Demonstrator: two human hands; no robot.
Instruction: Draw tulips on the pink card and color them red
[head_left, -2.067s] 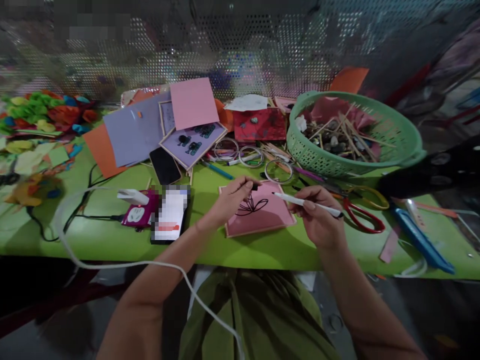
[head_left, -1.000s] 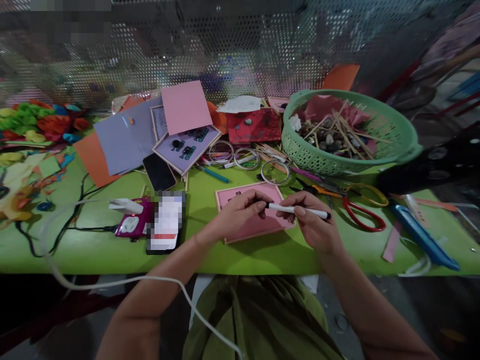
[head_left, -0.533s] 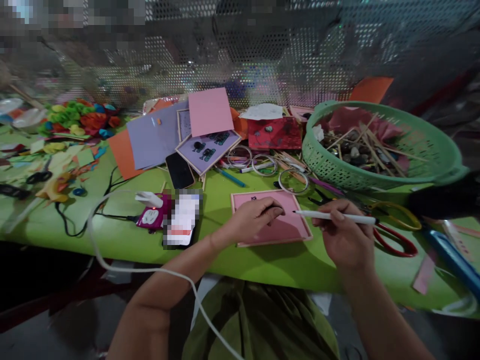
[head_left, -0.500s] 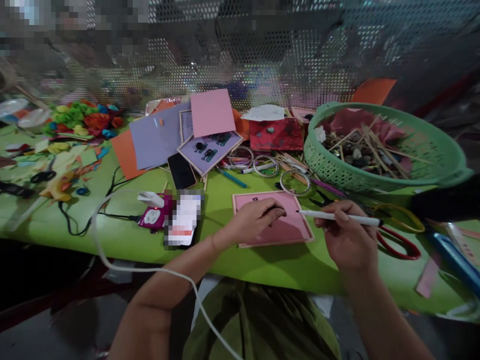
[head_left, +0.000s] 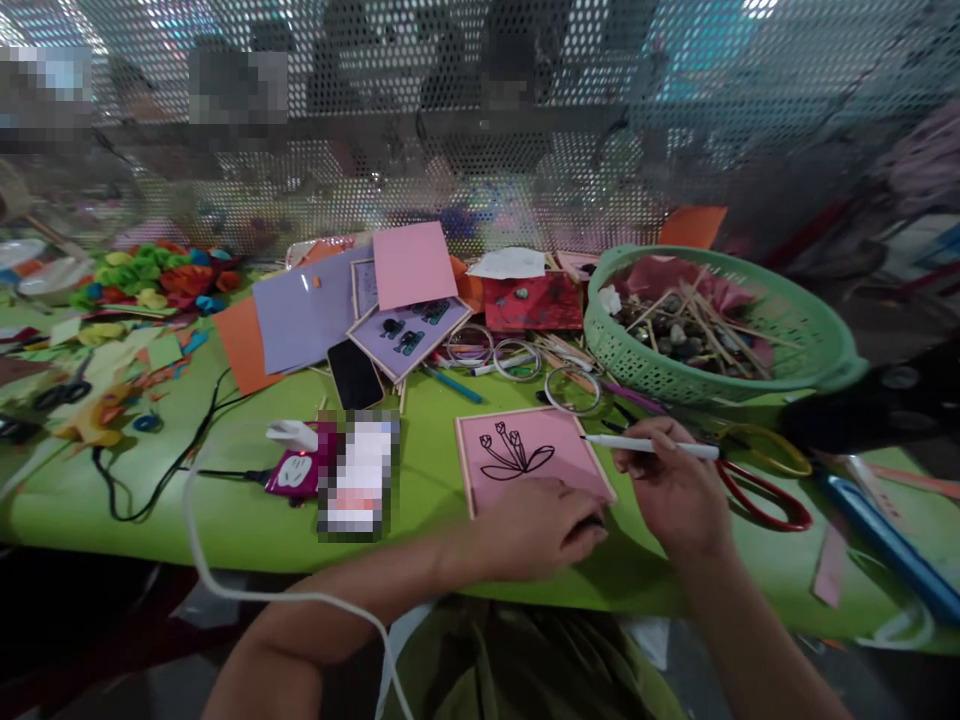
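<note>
A pink card framed with thin wooden sticks (head_left: pixel 480 420) lies flat in front of me. Black line-drawn flowers with long leaves (head_left: pixel 517 455) show on it. My left hand (head_left: pixel 536 530) is at the card's lower edge, its fingers curled inward; something dark shows between them, too shadowed to name. A white marker (head_left: pixel 652 445) is pinched in my right hand (head_left: pixel 675 490), just right of the card. Its black tip points left, close to the card's right edge, and I cannot tell whether it touches.
Right of my hand lie scissors with red and yellow handles (head_left: pixel 765 510). A green basket (head_left: pixel 630 350) holds sticks and stones. Metal rings (head_left: pixel 574 390), a teal pen (head_left: pixel 454 385) and purple cards (head_left: pixel 300 310) lie behind. Left are phones (head_left: pixel 356 375), a magenta device (head_left: pixel 296 475) and a white cable (head_left: pixel 195 520).
My left hand has drawn back toward me, off the middle of the card, uncovering the flower drawing. The marker stays in my right hand. The whole view has tilted slightly upward.
</note>
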